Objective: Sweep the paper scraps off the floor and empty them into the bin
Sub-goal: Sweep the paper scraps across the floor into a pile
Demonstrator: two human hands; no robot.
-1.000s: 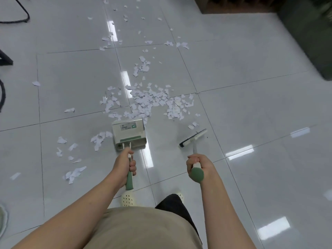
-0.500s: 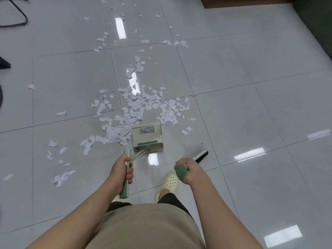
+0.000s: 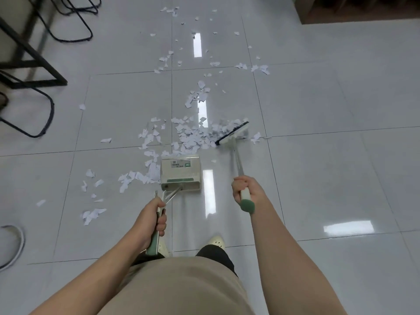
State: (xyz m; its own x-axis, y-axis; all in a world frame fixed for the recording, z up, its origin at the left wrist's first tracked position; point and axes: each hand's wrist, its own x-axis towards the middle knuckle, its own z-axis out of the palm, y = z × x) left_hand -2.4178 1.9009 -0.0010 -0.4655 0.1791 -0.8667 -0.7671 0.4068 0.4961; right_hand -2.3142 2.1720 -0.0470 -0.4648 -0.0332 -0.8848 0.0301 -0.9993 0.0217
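White paper scraps [image 3: 191, 137] lie in a loose heap on the grey tiled floor, with more strewn farther up and to the left. A cream dustpan [image 3: 180, 173] with a green strip stands on the floor just below the heap. My left hand [image 3: 152, 218] grips its long green-ended handle. My right hand [image 3: 246, 189] grips the broom handle, and the broom head [image 3: 233, 133] rests on the floor at the heap's right edge, against the scraps. No bin is in view.
Black metal furniture legs [image 3: 34, 64] and chair frames stand at the upper left. A curved grey rim [image 3: 19, 244] shows at the lower left edge. A brown furniture base [image 3: 354, 12] sits at the top right. My shoes [image 3: 216, 242] are just behind the dustpan.
The broom head has swung out from beside my right hand, up and forward to the right edge of the heap. The dustpan sits a little closer under the scraps. The view has shifted forward.
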